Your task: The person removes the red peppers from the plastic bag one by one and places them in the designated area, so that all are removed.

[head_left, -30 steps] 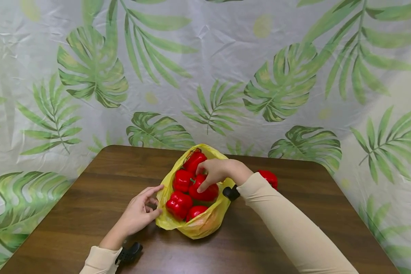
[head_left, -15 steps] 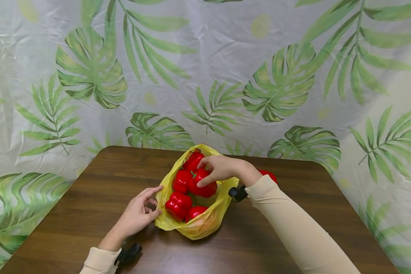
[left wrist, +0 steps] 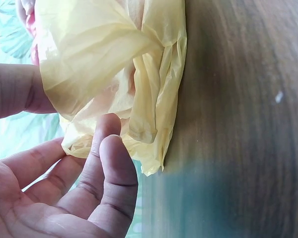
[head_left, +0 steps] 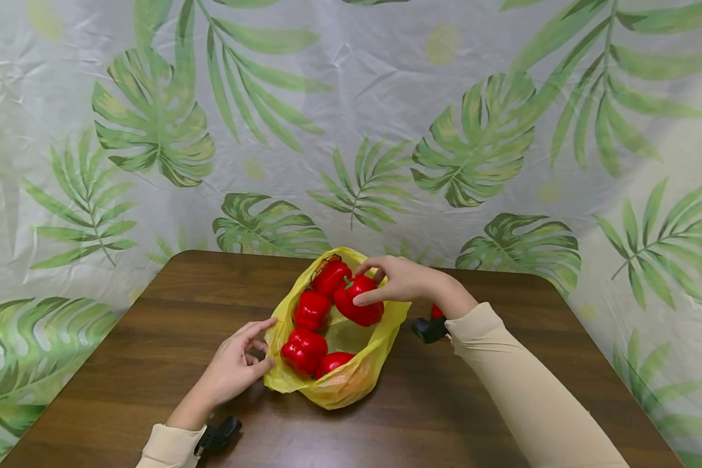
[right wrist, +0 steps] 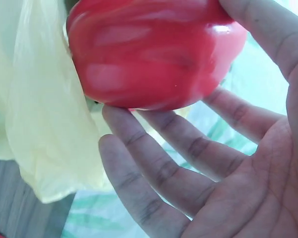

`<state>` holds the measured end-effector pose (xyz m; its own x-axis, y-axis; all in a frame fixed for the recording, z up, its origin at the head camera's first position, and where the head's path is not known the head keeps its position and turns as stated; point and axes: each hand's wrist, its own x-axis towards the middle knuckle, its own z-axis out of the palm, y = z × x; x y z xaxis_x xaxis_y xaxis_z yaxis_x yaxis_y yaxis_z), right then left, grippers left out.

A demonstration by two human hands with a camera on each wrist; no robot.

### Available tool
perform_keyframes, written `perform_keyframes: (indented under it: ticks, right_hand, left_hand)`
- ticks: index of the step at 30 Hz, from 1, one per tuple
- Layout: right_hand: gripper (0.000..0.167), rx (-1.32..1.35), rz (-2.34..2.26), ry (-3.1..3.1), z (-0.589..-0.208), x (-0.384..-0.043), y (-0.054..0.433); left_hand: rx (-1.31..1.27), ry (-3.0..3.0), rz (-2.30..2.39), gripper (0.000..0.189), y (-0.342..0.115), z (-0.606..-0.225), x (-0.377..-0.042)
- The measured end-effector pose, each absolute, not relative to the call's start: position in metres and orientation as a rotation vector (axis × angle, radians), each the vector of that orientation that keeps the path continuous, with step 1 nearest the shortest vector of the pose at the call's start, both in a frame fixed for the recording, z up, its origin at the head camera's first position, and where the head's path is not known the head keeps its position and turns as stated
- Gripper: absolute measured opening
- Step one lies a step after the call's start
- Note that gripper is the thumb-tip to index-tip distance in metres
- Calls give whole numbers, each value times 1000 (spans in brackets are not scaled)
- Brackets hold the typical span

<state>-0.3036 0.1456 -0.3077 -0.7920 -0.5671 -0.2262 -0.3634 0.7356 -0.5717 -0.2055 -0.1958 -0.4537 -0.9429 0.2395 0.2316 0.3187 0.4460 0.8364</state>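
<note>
A yellow plastic bag (head_left: pixel 380 348) stands open on the table with several red bell peppers inside, among them one at the front left (head_left: pixel 304 351). My right hand (head_left: pixel 409 279) grips another red bell pepper (head_left: pixel 359 302) with a green stem, thumb on one side and fingers on the other, at the bag's right rim. In the right wrist view this pepper (right wrist: pixel 154 54) is large beside the pale plastic. My left hand (head_left: pixel 234 361) holds the bag's left edge; in the left wrist view a fingertip goes behind the plastic (left wrist: pixel 94 54) while other fingers stay outside.
Part of another red pepper (head_left: pixel 437 312) shows on the table behind the right wrist, mostly hidden. The brown wooden table (head_left: pixel 152 338) reaches back to a leaf-printed cloth (head_left: pixel 351 97). Each wrist wears a black camera.
My right hand has drawn its pepper up and right, from among the others to the bag's right rim. The bag's inside shows more in the middle. My left hand stays put.
</note>
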Motion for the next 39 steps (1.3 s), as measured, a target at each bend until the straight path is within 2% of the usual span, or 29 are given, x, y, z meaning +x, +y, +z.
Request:
perform_keyframes:
  ticks: [19,39]
  right_hand:
    - [61,-579,-948,2675,-313,-310,207]
    - [74,-271,-1135,2716,-329,-315,288]
  left_hand:
    - [-489,-2610,-1530,69,-195,-453,-205]
    - [-501,-2596,-1533,68,-194,-453,-204]
